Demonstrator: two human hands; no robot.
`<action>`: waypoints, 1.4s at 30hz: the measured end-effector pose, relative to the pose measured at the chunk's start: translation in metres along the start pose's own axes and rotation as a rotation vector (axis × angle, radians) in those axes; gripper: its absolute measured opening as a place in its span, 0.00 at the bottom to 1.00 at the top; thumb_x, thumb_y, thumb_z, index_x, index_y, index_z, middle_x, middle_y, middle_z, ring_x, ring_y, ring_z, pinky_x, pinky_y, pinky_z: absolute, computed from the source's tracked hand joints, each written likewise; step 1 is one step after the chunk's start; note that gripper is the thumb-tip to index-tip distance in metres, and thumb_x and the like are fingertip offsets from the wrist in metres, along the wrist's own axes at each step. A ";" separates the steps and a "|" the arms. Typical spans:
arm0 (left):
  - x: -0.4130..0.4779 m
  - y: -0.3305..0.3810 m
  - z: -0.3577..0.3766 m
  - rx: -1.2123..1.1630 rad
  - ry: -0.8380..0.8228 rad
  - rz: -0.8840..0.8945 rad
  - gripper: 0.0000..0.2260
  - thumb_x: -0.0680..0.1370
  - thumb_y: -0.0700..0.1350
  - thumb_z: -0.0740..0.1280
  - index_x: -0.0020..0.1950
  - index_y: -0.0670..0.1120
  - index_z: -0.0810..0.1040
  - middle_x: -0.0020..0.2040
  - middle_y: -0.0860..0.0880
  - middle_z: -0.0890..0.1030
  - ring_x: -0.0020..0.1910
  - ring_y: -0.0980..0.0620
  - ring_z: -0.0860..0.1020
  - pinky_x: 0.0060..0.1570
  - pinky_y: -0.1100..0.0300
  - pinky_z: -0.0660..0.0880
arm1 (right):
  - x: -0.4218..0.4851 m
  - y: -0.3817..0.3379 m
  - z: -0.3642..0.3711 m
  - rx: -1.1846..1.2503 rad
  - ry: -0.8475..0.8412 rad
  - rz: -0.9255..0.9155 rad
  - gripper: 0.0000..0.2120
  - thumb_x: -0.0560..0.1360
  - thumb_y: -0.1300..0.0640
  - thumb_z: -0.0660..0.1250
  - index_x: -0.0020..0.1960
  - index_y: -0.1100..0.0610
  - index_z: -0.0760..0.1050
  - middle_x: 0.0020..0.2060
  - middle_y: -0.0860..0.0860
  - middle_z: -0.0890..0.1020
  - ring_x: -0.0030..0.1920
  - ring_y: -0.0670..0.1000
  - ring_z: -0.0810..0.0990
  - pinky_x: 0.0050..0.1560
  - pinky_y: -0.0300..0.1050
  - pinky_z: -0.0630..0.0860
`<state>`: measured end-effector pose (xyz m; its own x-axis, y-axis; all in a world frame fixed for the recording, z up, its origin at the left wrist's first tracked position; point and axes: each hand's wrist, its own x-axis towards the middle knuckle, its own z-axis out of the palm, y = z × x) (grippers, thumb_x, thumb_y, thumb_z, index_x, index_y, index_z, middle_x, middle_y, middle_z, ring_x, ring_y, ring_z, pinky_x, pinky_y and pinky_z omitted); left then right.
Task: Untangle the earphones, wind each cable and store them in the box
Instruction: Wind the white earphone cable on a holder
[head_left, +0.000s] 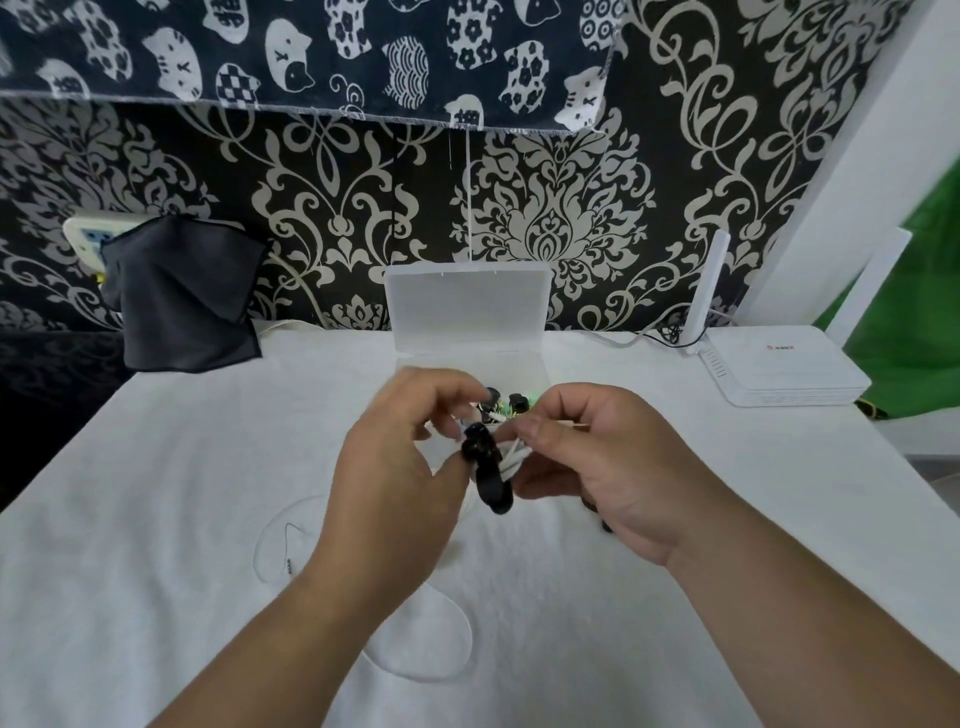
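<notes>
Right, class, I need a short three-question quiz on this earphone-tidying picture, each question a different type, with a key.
1. True or false: the clear box has its lid up.
2. Multiple choice: the white router sits A) left of the box, B) right of the box, C) inside the box.
3. Short answer: what do the left hand and right hand hold between them?

Key: 1 true. 2 B. 3 a black and white cable bundle.

Bare tablecloth (156, 493) ran wide on the left; ahead the box (519, 364) with raised lid (467, 306) blocked the way, router (789, 374) far right, loose cable loops (469, 639) lying near.
</notes>
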<state>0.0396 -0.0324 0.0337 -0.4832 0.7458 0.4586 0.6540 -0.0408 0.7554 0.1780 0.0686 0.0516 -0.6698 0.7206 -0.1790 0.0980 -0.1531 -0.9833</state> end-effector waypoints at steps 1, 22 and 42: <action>0.001 -0.001 0.000 0.036 0.044 0.006 0.21 0.69 0.30 0.74 0.52 0.55 0.79 0.47 0.58 0.77 0.45 0.56 0.77 0.45 0.72 0.70 | 0.000 0.001 0.001 -0.017 0.026 -0.051 0.06 0.78 0.64 0.68 0.42 0.64 0.78 0.46 0.62 0.85 0.34 0.52 0.84 0.42 0.46 0.84; 0.002 -0.003 0.003 -0.822 -0.227 -0.480 0.13 0.68 0.37 0.72 0.52 0.43 0.83 0.51 0.45 0.85 0.43 0.45 0.84 0.55 0.47 0.80 | 0.002 -0.003 -0.004 -0.431 0.220 -0.153 0.21 0.80 0.46 0.63 0.33 0.59 0.73 0.29 0.57 0.82 0.27 0.45 0.78 0.30 0.31 0.72; 0.001 0.003 0.003 -0.612 -0.262 -0.481 0.13 0.75 0.30 0.69 0.47 0.47 0.85 0.45 0.49 0.86 0.40 0.47 0.84 0.45 0.56 0.81 | 0.004 -0.004 -0.005 -0.541 0.315 -0.246 0.24 0.78 0.45 0.67 0.32 0.62 0.75 0.26 0.56 0.79 0.24 0.44 0.73 0.31 0.42 0.72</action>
<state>0.0430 -0.0295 0.0353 -0.4289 0.9021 -0.0471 -0.0598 0.0237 0.9979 0.1784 0.0752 0.0546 -0.4809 0.8667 0.1322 0.3801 0.3420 -0.8594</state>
